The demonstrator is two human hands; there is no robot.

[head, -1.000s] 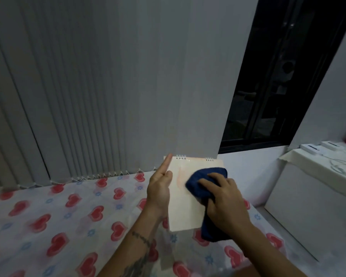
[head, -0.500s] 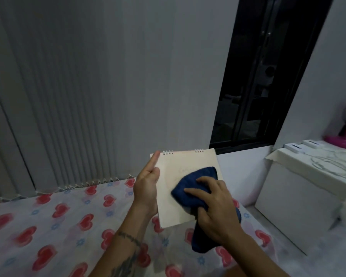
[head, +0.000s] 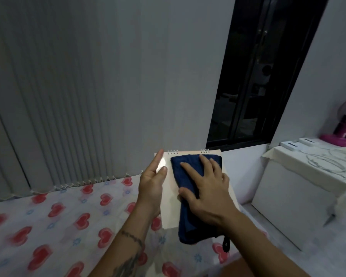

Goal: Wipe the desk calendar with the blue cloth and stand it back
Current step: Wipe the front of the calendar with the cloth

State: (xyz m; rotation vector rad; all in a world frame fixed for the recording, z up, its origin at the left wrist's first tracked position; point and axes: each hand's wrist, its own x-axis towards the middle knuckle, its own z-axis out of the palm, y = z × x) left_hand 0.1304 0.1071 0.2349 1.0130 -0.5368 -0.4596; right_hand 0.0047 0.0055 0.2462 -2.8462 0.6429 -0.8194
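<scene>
The desk calendar [head: 169, 204] is a pale, spiral-bound card held up in front of me, tilted back, its rings at the top edge. My left hand [head: 151, 182] grips its left edge, thumb on the front and fingers extended upward. The blue cloth [head: 188, 216] lies spread over the right half of the calendar's face and hangs below its lower edge, a dark loop dangling from it. My right hand [head: 204, 188] presses flat on the cloth with fingers spread, near the calendar's top.
Below is a surface with a white covering printed with red hearts [head: 54, 226]. Grey vertical blinds [head: 68, 96] and a dark window [head: 258, 76] stand behind. At right is a white cabinet [head: 300, 192] with small white boxes, cables and a pink object [head: 340, 136].
My right hand has slid the cloth up the calendar's face to near the spiral rings and now lies flatter, fingers spread. The calendar stays in my left hand.
</scene>
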